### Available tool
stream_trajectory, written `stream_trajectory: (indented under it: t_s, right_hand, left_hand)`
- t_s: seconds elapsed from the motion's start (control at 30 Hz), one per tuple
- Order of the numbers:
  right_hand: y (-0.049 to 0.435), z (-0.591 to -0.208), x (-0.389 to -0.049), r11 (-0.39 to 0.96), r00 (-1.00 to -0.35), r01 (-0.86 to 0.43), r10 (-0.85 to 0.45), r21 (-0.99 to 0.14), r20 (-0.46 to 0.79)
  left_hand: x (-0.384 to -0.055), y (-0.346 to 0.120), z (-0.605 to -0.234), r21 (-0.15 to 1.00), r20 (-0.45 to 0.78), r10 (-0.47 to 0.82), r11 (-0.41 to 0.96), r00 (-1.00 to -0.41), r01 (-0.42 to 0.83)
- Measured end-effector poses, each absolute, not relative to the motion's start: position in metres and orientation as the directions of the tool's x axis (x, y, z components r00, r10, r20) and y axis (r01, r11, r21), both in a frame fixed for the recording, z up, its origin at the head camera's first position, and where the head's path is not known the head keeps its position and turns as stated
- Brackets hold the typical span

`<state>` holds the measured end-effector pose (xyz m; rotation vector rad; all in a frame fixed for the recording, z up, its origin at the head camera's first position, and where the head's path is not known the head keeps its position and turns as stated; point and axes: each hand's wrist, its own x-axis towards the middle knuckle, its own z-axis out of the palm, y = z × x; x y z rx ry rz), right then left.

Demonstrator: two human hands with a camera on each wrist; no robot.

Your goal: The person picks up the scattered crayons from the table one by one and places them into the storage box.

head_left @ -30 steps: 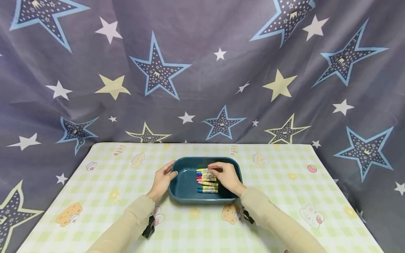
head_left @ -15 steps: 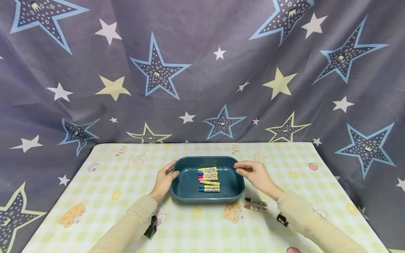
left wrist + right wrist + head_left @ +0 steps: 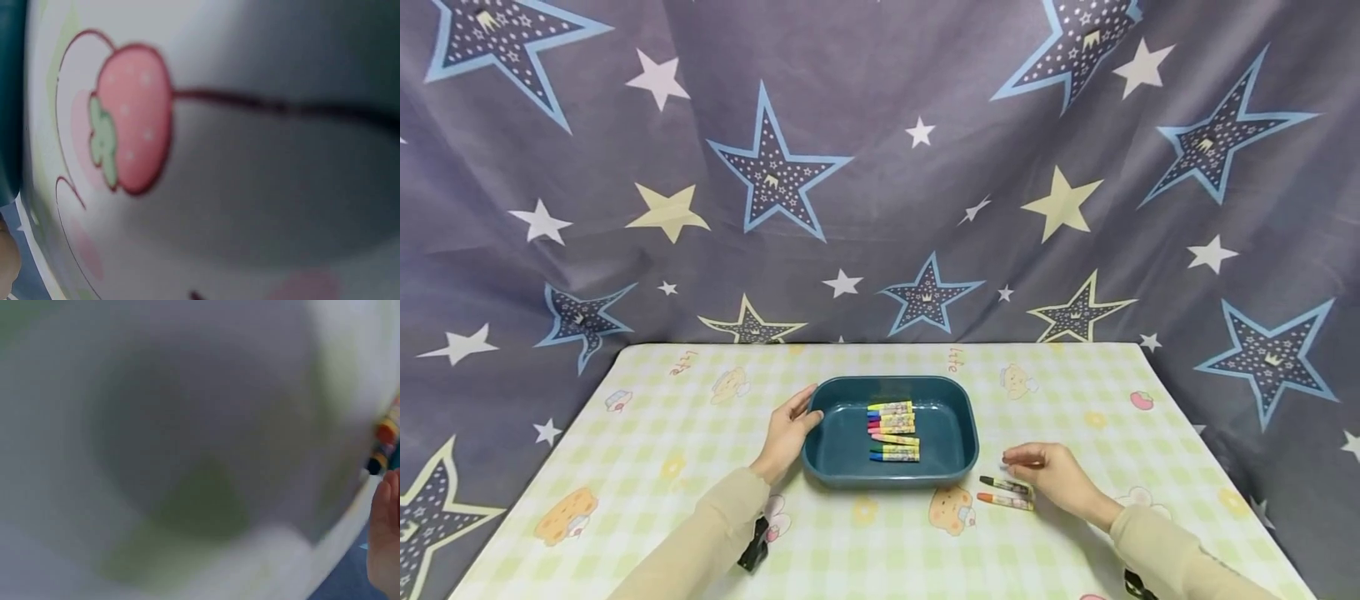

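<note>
A dark teal tray sits on the table, and my left hand grips its left rim with the thumb over the edge. Inside lie several crayons, yellow, blue, red, pink and green among them, side by side with tips to the left. My right hand hovers right of the tray, fingers loosely bent, fingertips just behind a black crayon. An orange crayon lies in front of the black one. The right wrist view catches the ends of the orange crayon and black crayon beside the fingers.
A green-checked cloth printed with cartoon animals covers the table. Behind and around it hangs a dark curtain with stars. A dark wrist camera shows below the left sleeve.
My right hand has left the inside of the tray and moved right and toward me, uncovering the crayons there and coming beside the black crayon. The left hand stays on the rim.
</note>
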<state>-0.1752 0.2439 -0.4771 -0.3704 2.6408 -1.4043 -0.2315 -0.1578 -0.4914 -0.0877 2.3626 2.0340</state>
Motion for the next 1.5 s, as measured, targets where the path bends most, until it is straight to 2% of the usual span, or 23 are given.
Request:
stream_trajectory:
  t_s: [0.13, 0.4, 0.8, 1.17, 1.5]
  right_hand:
    - [0.248, -0.487, -0.173, 0.509, -0.944, -0.132, -0.325, -0.851, -0.049]
    - [0.248, -0.490, -0.170, 0.497, -0.941, -0.132, -0.335, -0.858, -0.050]
    - [0.245, -0.491, -0.173, 0.577, -0.930, -0.257, -0.367, -0.775, 0.035]
    - [0.244, -0.495, -0.175, 0.592, -0.938, -0.271, -0.338, -0.759, 0.071]
    - [0.245, -0.494, -0.177, 0.585, -0.955, -0.211, -0.295, -0.783, 0.037]
  left_hand:
    - [-0.229, -0.158, -0.492, 0.989, -0.041, -0.020, 0.144, -0.999, -0.043]
    - [-0.228, -0.158, -0.495, 0.984, 0.012, -0.038, 0.177, -0.999, 0.005]
    - [-0.230, -0.160, -0.484, 0.988, -0.100, -0.038, 0.114, -0.994, -0.103]
    - [-0.229, -0.160, -0.487, 0.987, -0.076, -0.045, 0.139, -0.996, -0.081]
    - [-0.218, -0.153, -0.466, 0.987, -0.107, -0.024, 0.121, -0.994, -0.109]
